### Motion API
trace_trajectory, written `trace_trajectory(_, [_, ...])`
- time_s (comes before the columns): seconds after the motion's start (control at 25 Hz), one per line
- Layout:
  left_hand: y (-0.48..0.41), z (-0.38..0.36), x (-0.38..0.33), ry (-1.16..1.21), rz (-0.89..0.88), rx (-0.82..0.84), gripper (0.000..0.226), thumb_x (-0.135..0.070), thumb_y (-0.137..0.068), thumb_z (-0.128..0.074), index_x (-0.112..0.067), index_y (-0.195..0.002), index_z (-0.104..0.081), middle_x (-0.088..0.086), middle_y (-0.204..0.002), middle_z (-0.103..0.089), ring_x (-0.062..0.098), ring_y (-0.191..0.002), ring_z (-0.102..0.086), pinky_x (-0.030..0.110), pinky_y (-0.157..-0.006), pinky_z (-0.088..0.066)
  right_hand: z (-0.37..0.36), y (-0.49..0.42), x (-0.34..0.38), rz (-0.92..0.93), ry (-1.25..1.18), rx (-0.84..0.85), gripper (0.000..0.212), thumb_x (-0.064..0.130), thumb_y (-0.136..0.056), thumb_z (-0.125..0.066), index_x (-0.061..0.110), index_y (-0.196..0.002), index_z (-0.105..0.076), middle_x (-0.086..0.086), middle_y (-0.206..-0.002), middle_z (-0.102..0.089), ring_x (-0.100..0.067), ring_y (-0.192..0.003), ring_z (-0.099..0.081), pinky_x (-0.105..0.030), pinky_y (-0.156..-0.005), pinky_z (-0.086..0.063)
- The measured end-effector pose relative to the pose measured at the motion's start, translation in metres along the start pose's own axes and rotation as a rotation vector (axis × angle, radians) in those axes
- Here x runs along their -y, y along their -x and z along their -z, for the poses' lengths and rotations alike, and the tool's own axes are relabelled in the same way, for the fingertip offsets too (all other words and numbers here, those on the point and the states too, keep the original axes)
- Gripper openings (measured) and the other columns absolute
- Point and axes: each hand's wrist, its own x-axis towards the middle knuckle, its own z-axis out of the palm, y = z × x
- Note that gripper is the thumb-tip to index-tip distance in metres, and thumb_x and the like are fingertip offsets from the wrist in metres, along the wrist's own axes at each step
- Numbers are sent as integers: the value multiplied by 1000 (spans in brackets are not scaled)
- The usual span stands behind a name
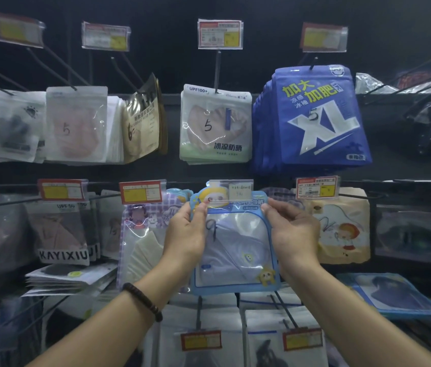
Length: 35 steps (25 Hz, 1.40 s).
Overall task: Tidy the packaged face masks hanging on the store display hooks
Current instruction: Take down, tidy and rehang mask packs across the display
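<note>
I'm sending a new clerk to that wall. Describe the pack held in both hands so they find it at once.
On the dark hook wall, look at the middle row, below the big blue XL packs. The held pack sits between the left hand and right hand. Unlike its purple and cream neighbours, it is light blue-edged, with a yellow cartoon character and a handwritten 9.

Bare forearms, dark beaded bracelet [143, 300] (left wrist)

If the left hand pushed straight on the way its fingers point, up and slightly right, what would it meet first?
The left hand already grips the blue cartoon mask pack. Going straight on, its fingertips would probably meet the clear price tag holder just above that pack, though depth is hard to judge.
</note>
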Motion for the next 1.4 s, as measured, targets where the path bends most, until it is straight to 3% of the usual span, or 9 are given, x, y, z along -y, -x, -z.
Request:
trace_trajectory(0.16, [-1, 0, 0, -19, -13, -11, 26, -35, -111, -55, -25, -106, -79, -10, -98, -84, 15, -102, -78, 46, -102, -58, -1, -4, 0, -26, 26, -26, 12, 14, -93, -84, 23, -85, -81, 16, -74, -80, 0, -73, -77, -11, -59, -56])
trace_trajectory(0.4, [-5, 1, -5, 20, 121, -14, 28, -30, -108, -61, -27, -90, -83, -7, -93, -84, 21, -105, -79, 44, -103, -58, -1, -6, 3, -65, 104, -62, 10, 17, -91, -84, 19, -81, -82, 6, -76, -81, -13, -77, -79, -32, -75, -66])
trace_trajectory(0.52, [-2, 1, -13, 16, 92, 1, 27, -28, -107, -62, -23, -91, -82, -10, -84, -83, 3, -80, -75, 29, -84, -57, -1, -7, 1, -69, 99, -84, 8, 18, -87, -86, 18, -80, -84, -2, -94, -83, -16, -86, -80, -36, -81, -67])
trace_trajectory(0.6, [-2, 2, -11, 6, 94, 3, 26, -27, -107, -61, -17, -94, -81, -14, -75, -80, -6, -67, -69, 18, -72, -54, 1, -5, 2, -56, 135, -86, 10, 17, -86, -85, 15, -77, -84, -3, -97, -79, 2, -77, -75, -23, -79, -65])
trace_trajectory(0.76, [-3, 3, -3, -8, 181, -15, 29, -39, -101, -63, -19, -93, -82, 6, -92, -84, 21, -87, -74, 41, -87, -58, 2, -4, -1, -55, 190, -93, 11, 12, -86, -84, 15, -76, -83, 1, -83, -81, -2, -73, -74, -31, -82, -64])
trace_trajectory(0.88, [-6, 1, -2, -135, 186, -31, 34, -44, -105, -62, -16, -95, -80, 13, -93, -82, 23, -85, -71, 45, -86, -58, -1, -8, -1, -51, 286, -88, 7, 17, -89, -85, 19, -82, -83, 11, -75, -77, 4, -69, -70, -29, -81, -63])
trace_trajectory(1.0, [-1, 4, -6, -478, -24, -117, 25, -38, -105, -67, -15, -113, -65, -3, -93, -69, 23, -91, -64, 35, -78, -47, -2, -12, -8, 25, 442, -50, 7, 23, -93, -83, 24, -88, -78, 12, -85, -76, 2, -77, -67, -15, -70, -50])
trace_trajectory(1.16, [4, 19, 5, -829, -478, -138, 27, -28, -98, -74, -14, -112, -56, 5, -112, -55, 28, -92, -59, 40, -76, -50, -2, -10, -20, 121, 515, -35, 7, 24, -97, -78, 21, -92, -75, 19, -80, -67, 2, -78, -64, -3, -58, -42])
trace_trajectory(1.4, [8, 14, 13, -810, -421, -36, 29, -28, -101, -71, -14, -122, -58, 6, -126, -48, 31, -105, -62, 42, -91, -54, -9, -15, -30, 157, 547, -35, 10, 28, -98, -77, 19, -93, -75, 10, -86, -73, -8, -85, -71, -20, -65, -49])
